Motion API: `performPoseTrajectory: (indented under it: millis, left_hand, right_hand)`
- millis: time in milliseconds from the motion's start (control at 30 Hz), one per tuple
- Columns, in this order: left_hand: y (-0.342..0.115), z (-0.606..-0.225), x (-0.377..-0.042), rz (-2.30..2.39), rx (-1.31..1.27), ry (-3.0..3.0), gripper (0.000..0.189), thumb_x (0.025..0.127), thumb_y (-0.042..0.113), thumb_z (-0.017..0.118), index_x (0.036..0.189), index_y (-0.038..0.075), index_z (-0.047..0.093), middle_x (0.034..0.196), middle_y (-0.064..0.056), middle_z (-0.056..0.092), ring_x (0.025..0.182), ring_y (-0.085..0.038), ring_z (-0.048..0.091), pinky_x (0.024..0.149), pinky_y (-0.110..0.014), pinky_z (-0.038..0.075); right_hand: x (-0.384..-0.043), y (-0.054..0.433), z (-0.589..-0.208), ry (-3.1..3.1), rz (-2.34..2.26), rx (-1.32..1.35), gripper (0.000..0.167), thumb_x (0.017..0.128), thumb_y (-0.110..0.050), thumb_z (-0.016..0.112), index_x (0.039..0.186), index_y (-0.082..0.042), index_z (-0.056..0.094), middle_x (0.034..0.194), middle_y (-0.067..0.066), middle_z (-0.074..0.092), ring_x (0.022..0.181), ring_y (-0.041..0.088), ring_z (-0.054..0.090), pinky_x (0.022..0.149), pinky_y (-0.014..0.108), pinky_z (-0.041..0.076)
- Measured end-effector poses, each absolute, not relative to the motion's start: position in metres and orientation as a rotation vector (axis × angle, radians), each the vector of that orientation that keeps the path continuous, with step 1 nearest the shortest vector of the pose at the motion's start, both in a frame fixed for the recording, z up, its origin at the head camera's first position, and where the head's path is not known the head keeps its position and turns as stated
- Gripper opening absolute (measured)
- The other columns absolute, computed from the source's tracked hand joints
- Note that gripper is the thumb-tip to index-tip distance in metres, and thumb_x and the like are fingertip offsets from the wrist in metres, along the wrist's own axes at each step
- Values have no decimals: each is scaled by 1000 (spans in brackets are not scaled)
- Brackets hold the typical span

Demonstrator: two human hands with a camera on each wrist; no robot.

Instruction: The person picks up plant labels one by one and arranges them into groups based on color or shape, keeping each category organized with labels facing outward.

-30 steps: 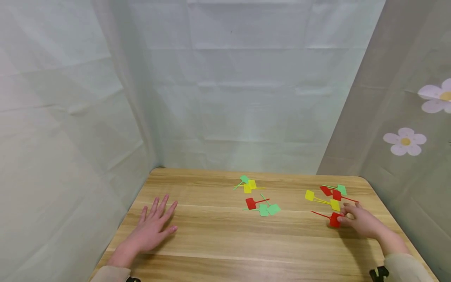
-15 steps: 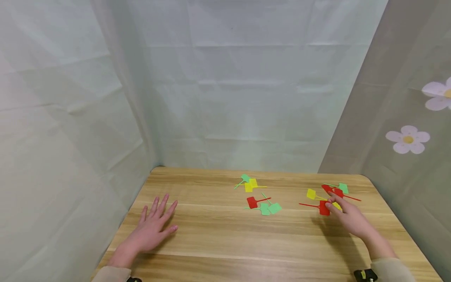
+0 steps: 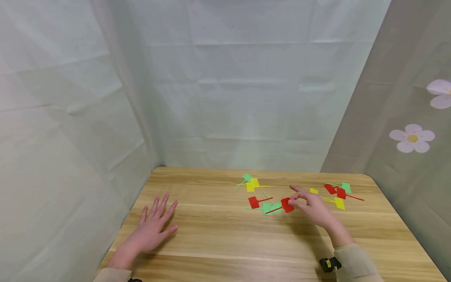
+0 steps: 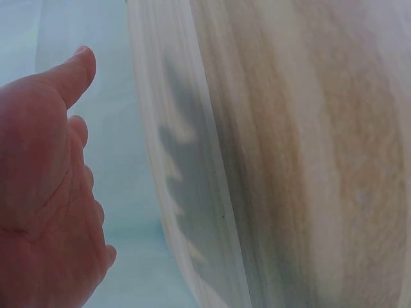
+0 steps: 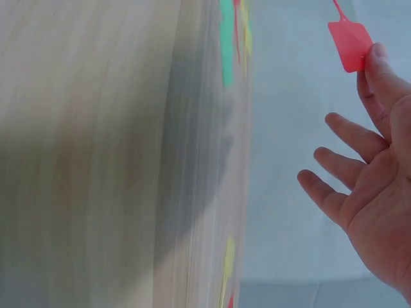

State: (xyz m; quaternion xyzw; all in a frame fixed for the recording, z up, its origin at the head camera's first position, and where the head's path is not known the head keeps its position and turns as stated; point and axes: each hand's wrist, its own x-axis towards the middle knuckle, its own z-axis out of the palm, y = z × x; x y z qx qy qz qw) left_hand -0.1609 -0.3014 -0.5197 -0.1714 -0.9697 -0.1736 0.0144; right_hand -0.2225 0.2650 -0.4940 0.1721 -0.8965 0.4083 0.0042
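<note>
Between thumb and index finger, my right hand [image 3: 313, 207] pinches a red cable-tie tag [image 3: 287, 205] by the edge of its flat plate, the other fingers extended. In the right wrist view this red tag [image 5: 350, 46] is seen clear of the table, its thin tail pointing away. Overlapped by it in the head view are green tags [image 3: 266, 208], with another red tag [image 3: 253, 202] at their left. My left hand [image 3: 151, 231] hovers palm down over the table's left side, fingers spread, holding nothing; the left wrist view shows its shadow [image 4: 199, 192].
Behind the middle group lie yellow tags [image 3: 250, 188] and a green tag [image 3: 247, 178]. At the right are two red tags [image 3: 341, 193], a green tag [image 3: 346, 188] and yellow tags [image 3: 339, 203]. Cloth walls [image 3: 229, 109] enclose the wooden table [image 3: 211, 243].
My right hand has carried the red tag leftward, from beside the right-hand group to over the green tags in the middle. The left hand has stayed still.
</note>
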Motion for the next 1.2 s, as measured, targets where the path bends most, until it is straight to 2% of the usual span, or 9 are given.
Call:
performPoseTrajectory:
  millis: [133, 333, 533, 633, 767, 900, 1000, 1200]
  left_hand:
    - [-301, -519, -160, -558, -529, -3014, 78, 106, 47, 64, 170, 14, 32, 179, -15, 1, 161, -50, -3, 121, -79, -3]
    - [-300, -518, -161, -584, -539, -3000, 78, 106, 46, 64, 169, 13, 33, 179, -15, 1, 161, -48, -4, 122, -75, -7]
    - [-298, -515, -164, -578, -532, -3002, 78, 106, 45, 65, 170, 13, 31, 179, -16, 1, 161, -48, -4, 122, -75, -7]
    - [-299, -515, -164, -577, -523, -3011, 78, 107, 45, 64, 170, 13, 31, 178, -16, 1, 161, -48, -4, 122, -75, -6]
    - [-300, -518, -163, -584, -527, -3002, 78, 106, 45, 65, 169, 12, 33, 178, -17, 2, 161, -50, -3, 122, -75, -6]
    - [-302, -518, -163, -592, -516, -3004, 78, 106, 44, 66, 169, 12, 33, 178, -17, 3, 161, -50, -2, 122, -76, -6]
    - [-303, -519, -163, -592, -510, -3012, 78, 106, 45, 65, 170, 13, 32, 178, -17, 2, 161, -48, -4, 122, -75, -6]
    - [-306, -520, -164, -573, -485, -3012, 79, 106, 45, 65, 170, 13, 32, 178, -18, 3, 162, -48, -4, 122, -76, -5]
  right_hand:
    - [-234, 234, -495, -2810, 1288, 604, 10, 102, -31, 74, 96, -23, 73, 159, 17, 54, 152, 45, 41, 115, 65, 42]
    - [-245, 180, -491, -2859, 1343, 723, 8, 109, -26, 64, 106, -21, 69, 162, 16, 50, 157, 44, 31, 120, 66, 35]
    - [-255, 124, -493, -2839, 1370, 919, 17, 114, -23, 51, 101, -17, 61, 163, 22, 47, 158, 49, 24, 125, 63, 27]
    - [-257, 98, -495, -2859, 1347, 994, 21, 115, -25, 47, 103, -16, 62, 165, 24, 42, 159, 51, 19, 127, 63, 23]
    - [-260, 66, -498, -2905, 1288, 1085, 22, 115, -27, 52, 104, -14, 67, 167, 25, 38, 159, 53, 14, 128, 63, 19]
    - [-265, 38, -501, -2930, 1195, 1157, 21, 111, -28, 62, 102, -13, 73, 167, 22, 39, 159, 53, 17, 128, 60, 24]
    - [-268, 21, -502, -2961, 1129, 1178, 20, 108, -32, 67, 101, -15, 76, 167, 18, 42, 159, 50, 21, 127, 56, 28]
    - [-275, -8, -503, -3047, 1070, 1196, 21, 104, -38, 71, 92, -22, 77, 167, 14, 44, 160, 46, 21, 129, 52, 25]
